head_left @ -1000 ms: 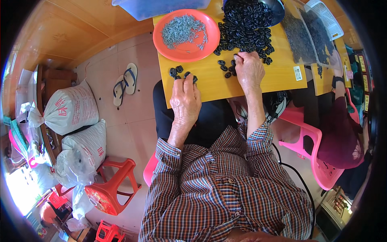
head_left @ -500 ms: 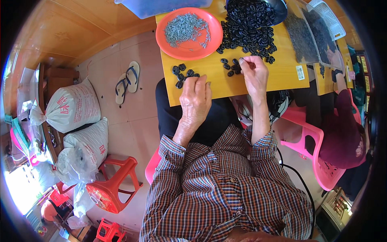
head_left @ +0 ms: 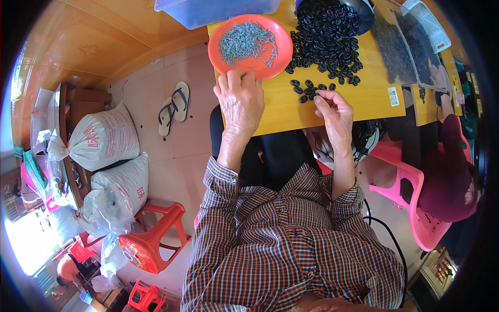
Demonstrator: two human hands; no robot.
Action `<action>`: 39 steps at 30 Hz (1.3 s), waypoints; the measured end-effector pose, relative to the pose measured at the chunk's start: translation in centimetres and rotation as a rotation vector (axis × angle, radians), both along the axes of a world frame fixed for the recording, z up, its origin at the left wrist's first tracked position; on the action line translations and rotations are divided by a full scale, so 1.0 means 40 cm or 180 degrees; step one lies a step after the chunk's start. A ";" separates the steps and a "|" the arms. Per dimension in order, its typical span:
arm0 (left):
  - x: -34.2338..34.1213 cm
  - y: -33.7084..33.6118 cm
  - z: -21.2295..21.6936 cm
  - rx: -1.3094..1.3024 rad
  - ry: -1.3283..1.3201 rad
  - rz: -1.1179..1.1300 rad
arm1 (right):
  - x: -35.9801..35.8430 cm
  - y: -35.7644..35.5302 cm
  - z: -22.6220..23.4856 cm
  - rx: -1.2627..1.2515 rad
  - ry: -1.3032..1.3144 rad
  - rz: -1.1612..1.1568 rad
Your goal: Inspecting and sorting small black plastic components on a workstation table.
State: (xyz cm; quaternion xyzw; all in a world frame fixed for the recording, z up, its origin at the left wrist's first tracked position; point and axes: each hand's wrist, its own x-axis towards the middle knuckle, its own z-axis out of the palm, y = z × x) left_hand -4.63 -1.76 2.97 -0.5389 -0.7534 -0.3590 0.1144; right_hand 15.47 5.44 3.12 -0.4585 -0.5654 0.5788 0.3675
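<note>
My left hand (head_left: 239, 101) is closed, its bent fingers at the near rim of an orange plate (head_left: 214, 53). What it holds, if anything, is hidden. On the plate lies a heap of small grey screw-like pieces (head_left: 241, 41). At the near part of the table, my right hand (head_left: 338, 113) pinches a small black oval piece between thumb and index finger. Several loose black oval pieces (head_left: 303, 98) lie around those fingertips. Behind them spreads a large heap of similar black pieces (head_left: 325, 52), spilling from a dark bowl (head_left: 365, 15).
A translucent blue bin (head_left: 208, 13) stands behind the plate. To the right are a clear container (head_left: 387, 49) of dark pieces and a white basket (head_left: 427, 23). Another person's hand (head_left: 441, 78) reaches there. Red stool (head_left: 150, 239), white sacks (head_left: 106, 138) and sandals (head_left: 179, 101) are on the left.
My left hand has moved forward from the small group of black pieces to the plate's rim, now covering that group. My right hand stays low by the loose pieces. The view has shifted slightly.
</note>
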 end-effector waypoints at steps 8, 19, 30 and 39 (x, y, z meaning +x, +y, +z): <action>-0.046 0.064 -0.001 -0.0296 0.0257 -0.0385 | -0.005 -0.008 0.000 -0.0043 -0.0047 0.0103; -0.064 0.097 -0.005 -0.0860 0.0289 -0.0599 | -0.004 -0.005 -0.004 -0.0160 -0.0006 0.0140; -0.078 0.062 0.002 -0.1211 0.0175 -0.0822 | -0.004 -0.007 0.006 -0.0479 0.0031 0.0190; -0.062 0.057 0.018 -0.0882 -0.0226 -0.0911 | -0.006 -0.007 0.008 -0.0744 0.0267 0.0178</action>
